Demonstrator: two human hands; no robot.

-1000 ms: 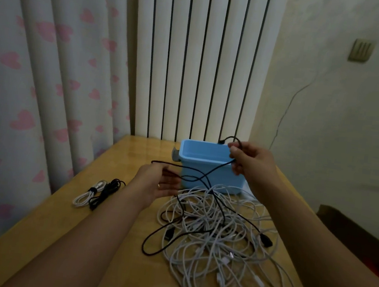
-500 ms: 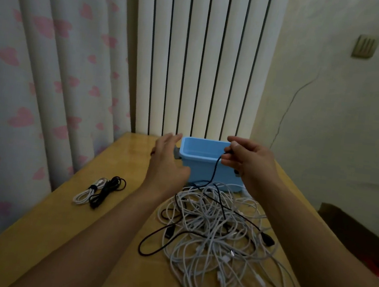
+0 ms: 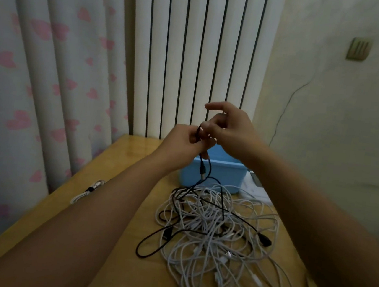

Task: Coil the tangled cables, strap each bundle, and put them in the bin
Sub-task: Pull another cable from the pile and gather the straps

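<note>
wooden table (image 3: 106,264): blue bin (image 3: 215,176), tangled cable pile (image 3: 220,237), strapped bundle (image 3: 87,191) at left edge.

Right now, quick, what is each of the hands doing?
Left hand: fingers curled round the black cable, holding it up over the blue bin.
Right hand: pinching the same black cable, forefinger sticking out.

blue bin (image 3: 213,177), black cable (image 3: 204,169), pink-hearted white curtain (image 3: 36,77)

Black cable (image 3: 205,169) above tangled pile (image 3: 220,237)
</note>
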